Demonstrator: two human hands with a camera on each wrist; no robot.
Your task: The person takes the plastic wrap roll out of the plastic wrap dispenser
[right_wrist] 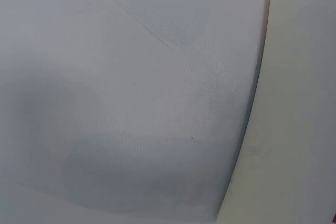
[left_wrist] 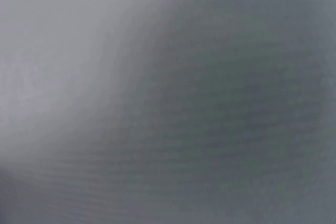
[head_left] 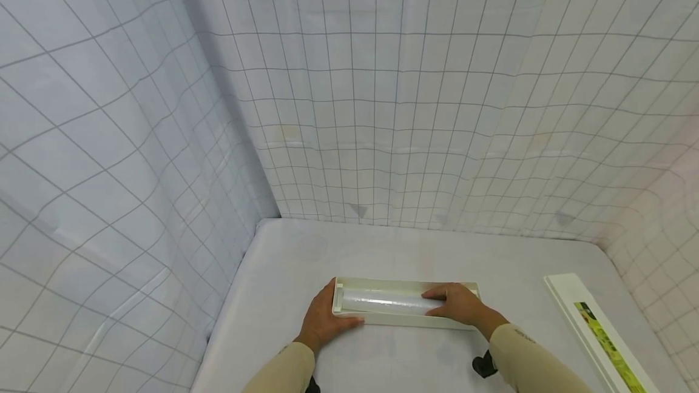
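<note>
A long white open box (head_left: 404, 320) lies crosswise on the table, with a roll of clear plastic wrap (head_left: 377, 302) inside it. My left hand (head_left: 322, 320) grips the box's left end, its thumb along the front wall and its fingers at the far side. Over the right part of the box, my right hand (head_left: 459, 304) holds the roll between thumb and fingers. That hand covers the roll's right end. In the right wrist view, a pale wall of the box (right_wrist: 294, 103) fills the right side. The left wrist view is too blurred to make anything out.
A long white lid (head_left: 601, 338) with a green and yellow label lies at the table's right. White grid-patterned curtains (head_left: 382, 108) enclose the left, back and right. The white-covered table (head_left: 306, 247) extends behind the box.
</note>
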